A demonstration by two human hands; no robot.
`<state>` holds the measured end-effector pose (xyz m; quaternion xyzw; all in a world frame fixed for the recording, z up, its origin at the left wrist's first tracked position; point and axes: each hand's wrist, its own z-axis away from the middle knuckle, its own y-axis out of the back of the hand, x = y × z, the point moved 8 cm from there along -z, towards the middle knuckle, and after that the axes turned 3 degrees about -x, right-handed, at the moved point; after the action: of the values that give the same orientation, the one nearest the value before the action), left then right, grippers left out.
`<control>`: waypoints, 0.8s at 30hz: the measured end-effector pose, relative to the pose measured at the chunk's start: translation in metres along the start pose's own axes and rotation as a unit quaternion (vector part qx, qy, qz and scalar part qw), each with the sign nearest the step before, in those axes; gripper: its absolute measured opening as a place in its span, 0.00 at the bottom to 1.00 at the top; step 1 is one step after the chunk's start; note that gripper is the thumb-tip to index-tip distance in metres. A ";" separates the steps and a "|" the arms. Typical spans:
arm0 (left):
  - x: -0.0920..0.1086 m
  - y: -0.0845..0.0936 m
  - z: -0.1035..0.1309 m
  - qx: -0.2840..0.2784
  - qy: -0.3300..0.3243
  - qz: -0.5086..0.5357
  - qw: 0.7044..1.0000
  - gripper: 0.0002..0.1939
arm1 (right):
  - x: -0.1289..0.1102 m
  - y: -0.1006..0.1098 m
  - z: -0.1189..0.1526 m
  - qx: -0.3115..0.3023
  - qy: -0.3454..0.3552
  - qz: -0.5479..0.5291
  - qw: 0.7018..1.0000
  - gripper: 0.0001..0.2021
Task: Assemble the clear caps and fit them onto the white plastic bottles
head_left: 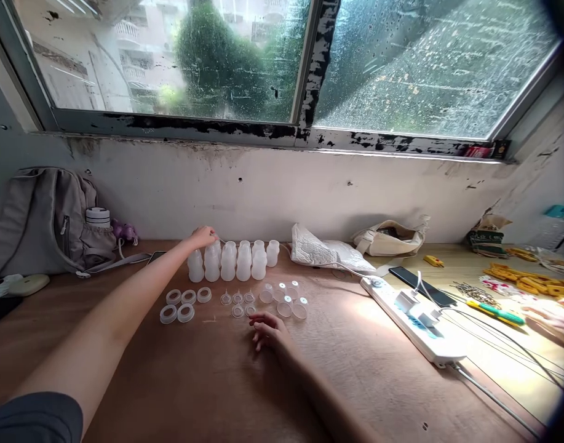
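Small frosted white plastic bottles (227, 264) stand upright in close rows near the wall. My left hand (203, 236) reaches to the back left of these rows, its fingers closed at the top of a bottle (212, 251); the fingertips are partly hidden. Low over the table, my right hand (269, 331) has loosely bent fingers apart and holds nothing. Just beyond it lie clear silicone nipples (237, 298), some with thin upright tips. White screw rings (186, 313) lie flat to their left. Translucent round caps (284, 306) lie to their right, several with a white dot.
A white power strip (415, 323) with plugs and cables lies at right, beside a dark phone (422, 286). A white padded bag (328, 251) and cloth pouch (390, 239) rest by the wall. A grey backpack (46, 215) stands left. Another person's hand (556, 317) shows at far right.
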<state>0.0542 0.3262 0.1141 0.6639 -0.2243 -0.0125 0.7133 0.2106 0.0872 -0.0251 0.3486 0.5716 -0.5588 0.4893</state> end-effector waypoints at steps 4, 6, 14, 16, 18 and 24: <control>-0.004 -0.001 0.000 0.001 -0.008 0.021 1.000 0.14 | 0.001 0.001 -0.001 0.001 -0.008 0.004 1.000 0.13; -0.004 0.003 0.001 0.012 -0.013 0.033 0.999 0.15 | 0.001 0.002 -0.001 0.006 -0.010 0.005 1.000 0.13; 0.017 0.057 0.061 0.165 -0.081 0.061 0.981 0.15 | -0.001 0.005 0.000 0.036 0.012 0.053 0.998 0.12; 0.018 0.053 0.095 0.183 -0.107 0.063 0.975 0.13 | -0.006 0.008 0.002 0.058 0.042 0.127 0.989 0.10; 0.019 0.035 0.134 0.197 -0.171 0.043 0.965 0.11 | -0.017 0.009 0.005 0.087 0.103 0.238 0.962 0.09; -0.011 -0.060 0.208 0.186 -0.204 -0.075 0.958 0.12 | -0.035 0.002 0.011 0.147 0.219 0.498 0.826 0.13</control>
<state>-0.0090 0.1263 0.0578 0.7828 -0.3134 -0.1591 0.5136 0.2244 0.0814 0.0084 0.7670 0.3237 -0.2253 0.5061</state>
